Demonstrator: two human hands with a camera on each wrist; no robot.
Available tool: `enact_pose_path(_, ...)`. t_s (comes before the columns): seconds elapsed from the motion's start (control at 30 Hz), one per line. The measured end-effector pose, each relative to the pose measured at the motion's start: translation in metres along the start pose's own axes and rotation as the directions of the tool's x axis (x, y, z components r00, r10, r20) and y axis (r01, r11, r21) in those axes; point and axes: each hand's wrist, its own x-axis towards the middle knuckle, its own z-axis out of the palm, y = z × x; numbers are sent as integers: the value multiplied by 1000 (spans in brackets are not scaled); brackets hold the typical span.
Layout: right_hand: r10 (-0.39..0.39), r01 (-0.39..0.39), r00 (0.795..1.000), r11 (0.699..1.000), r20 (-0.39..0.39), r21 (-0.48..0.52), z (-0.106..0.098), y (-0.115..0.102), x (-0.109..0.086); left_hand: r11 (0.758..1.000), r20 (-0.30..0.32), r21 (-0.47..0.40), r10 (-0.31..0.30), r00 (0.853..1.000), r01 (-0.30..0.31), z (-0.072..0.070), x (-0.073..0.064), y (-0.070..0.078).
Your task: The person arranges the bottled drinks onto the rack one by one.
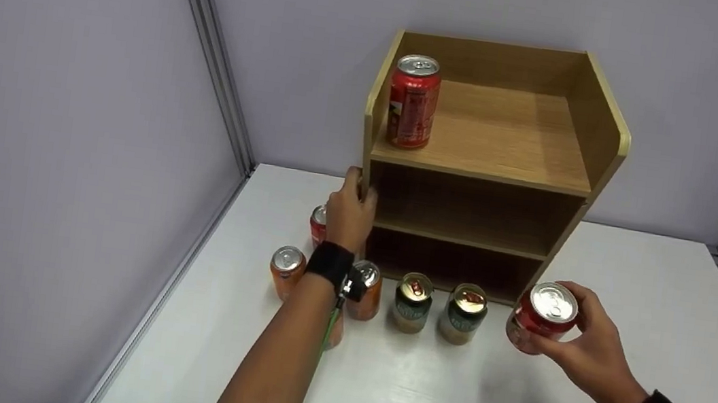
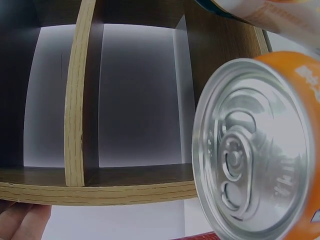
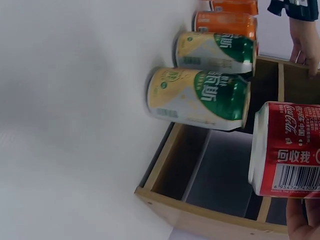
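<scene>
My right hand [image 1: 594,353] grips a red Coca-Cola can [image 1: 540,319] by its side, raised at the right front of the small wooden shelf [image 1: 472,171]. The barcode side of that can shows in the right wrist view. At the shelf's left side panel, my left hand [image 1: 350,214] holds the panel's front edge; its fingers [image 2: 30,220] show along the outer face in the left wrist view. Another red can [image 1: 413,105] stands upright on the top tier, at the left front corner. Two green-and-gold cans [image 1: 413,304] [image 1: 463,316] stand before the bottom tier.
Orange cans [image 1: 286,273] [image 1: 365,291] stand around my left forearm, which partly hides another can [image 1: 334,334]. Behind my left hand is a partly covered red can [image 1: 318,224]. Grey walls [image 1: 307,65] enclose the white table [image 1: 390,397] at the back and sides.
</scene>
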Motion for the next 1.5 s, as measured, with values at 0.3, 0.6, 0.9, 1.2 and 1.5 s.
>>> enact_pose_path(0.3,-22,21,999,997,25,69,-3,-24,13,1000,1,2,-5,1000,5,-1,2,0)
enact_pose_path(0.6,-5,2,999,996,40,85,-5,-51,27,1000,11,10,1,1000,-1,-1,2,-3)
enact_pose_path(0.9,-43,39,999,989,32,139,-6,-74,45,1000,3,19,-1,1000,1,-1,1,-7)
enact_pose_path(1.2,-100,108,993,980,-55,168,-17,-100,78,1000,-1,16,2,1000,-2,-2,1,-8)
enact_pose_path(1.5,-132,166,976,964,-171,206,-28,-123,118,1000,-10,19,13,1000,-12,2,1,-4)
